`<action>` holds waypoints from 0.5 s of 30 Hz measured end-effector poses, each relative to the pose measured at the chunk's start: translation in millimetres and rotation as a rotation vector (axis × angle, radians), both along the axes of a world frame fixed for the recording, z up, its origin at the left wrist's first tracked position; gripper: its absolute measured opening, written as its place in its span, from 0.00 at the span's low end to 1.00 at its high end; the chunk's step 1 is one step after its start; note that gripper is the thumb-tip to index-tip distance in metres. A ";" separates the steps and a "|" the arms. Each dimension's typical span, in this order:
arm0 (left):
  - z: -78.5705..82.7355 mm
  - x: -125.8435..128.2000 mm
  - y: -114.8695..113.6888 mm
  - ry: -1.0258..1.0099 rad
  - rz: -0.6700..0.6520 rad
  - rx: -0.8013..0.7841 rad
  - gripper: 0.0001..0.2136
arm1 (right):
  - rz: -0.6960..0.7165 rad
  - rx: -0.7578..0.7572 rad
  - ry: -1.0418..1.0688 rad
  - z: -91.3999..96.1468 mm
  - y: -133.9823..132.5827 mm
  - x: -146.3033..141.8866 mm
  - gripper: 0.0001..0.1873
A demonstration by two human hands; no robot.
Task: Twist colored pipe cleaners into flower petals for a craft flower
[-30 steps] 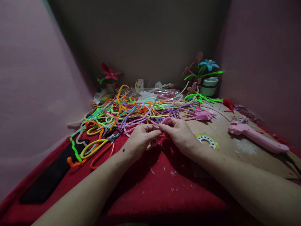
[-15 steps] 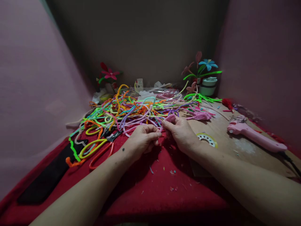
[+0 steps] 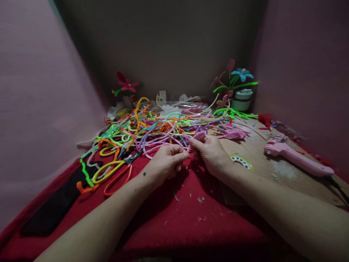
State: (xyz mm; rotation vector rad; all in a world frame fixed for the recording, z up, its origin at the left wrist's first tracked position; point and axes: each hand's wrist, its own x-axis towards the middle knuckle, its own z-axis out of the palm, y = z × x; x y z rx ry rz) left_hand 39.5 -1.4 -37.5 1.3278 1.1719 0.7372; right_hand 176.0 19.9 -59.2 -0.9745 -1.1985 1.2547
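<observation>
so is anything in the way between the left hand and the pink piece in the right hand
Nothing visible stands in the way. The left hand, pinched shut, is close beside the right hand and its pink piece; only a pink strand shows in the gap. The pile of coloured stems lies beyond.

Scissors (image 3: 129,159): left of centre, yellow and red handles pointing lower left;
Black flat object (image 3: 51,205): lower left, on the red cloth (image 3: 218,233);
Tape roll (image 3: 245,160): right of centre, flat on the tan board (image 3: 280,191);
Pink corded tool (image 3: 300,159): right side, same board, cord (image 3: 338,188) running to the edge;
Blue flower (image 3: 242,75): upper right, above a pale container (image 3: 242,102);
Red flower (image 3: 128,86): upper left of centre, before the dark back wall (image 3: 163,47)
</observation>
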 end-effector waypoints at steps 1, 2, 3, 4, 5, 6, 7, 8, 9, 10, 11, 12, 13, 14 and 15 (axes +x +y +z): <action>-0.7 -0.1 -0.3 0.007 -0.009 0.009 0.10 | 0.001 -0.001 0.003 0.0 0.2 0.0 0.17; -1.5 -0.1 -0.5 0.012 -0.015 0.018 0.09 | 0.000 -0.001 0.008 0.2 0.3 0.0 0.17; -2.2 -0.2 -0.6 0.014 -0.019 0.022 0.09 | -0.001 -0.002 0.011 0.5 0.3 0.1 0.16; -2.7 -0.2 -0.5 0.014 -0.022 0.023 0.08 | -0.003 -0.003 0.011 0.9 0.2 0.1 0.16; -3.0 -0.2 -0.3 0.014 -0.023 0.022 0.08 | -0.005 -0.003 0.010 1.1 0.2 0.1 0.16; -2.9 -0.2 -0.2 0.015 -0.025 0.022 0.08 | -0.009 -0.003 0.009 1.2 0.3 0.1 0.17; -2.5 0.0 -0.1 0.019 -0.026 0.024 0.08 | -0.011 -0.003 0.010 1.0 0.4 0.1 0.17; -1.9 0.3 -0.2 0.025 -0.026 0.030 0.08 | -0.009 -0.003 0.014 0.5 0.8 0.1 0.18; -1.1 0.8 -0.6 0.036 -0.023 0.044 0.08 | -0.004 -0.004 0.021 -0.2 1.3 0.0 0.18; -0.3 1.4 -1.2 0.050 -0.018 0.065 0.08 | 0.002 -0.005 0.031 -1.1 1.9 0.1 0.18; 0.4 2.2 -2.0 0.066 -0.015 0.092 0.08 | 0.007 -0.011 0.044 -2.1 2.5 0.1 0.18; 0.8 3.0 -2.9 0.081 -0.010 0.125 0.08 | 0.013 -0.021 0.057 -3.1 3.1 0.2 0.18; 0.8 3.6 -3.6 0.097 -0.006 0.166 0.07 | 0.017 -0.032 0.067 -4.1 3.7 0.4 0.18; 0.5 4.1 -4.1 0.111 -0.003 0.205 0.07 | 0.021 -0.042 0.072 -4.9 4.1 0.5 0.18; -0.1 4.2 -4.1 0.126 0.000 0.237 0.07 | 0.022 -0.053 0.072 -5.4 4.4 0.7 0.18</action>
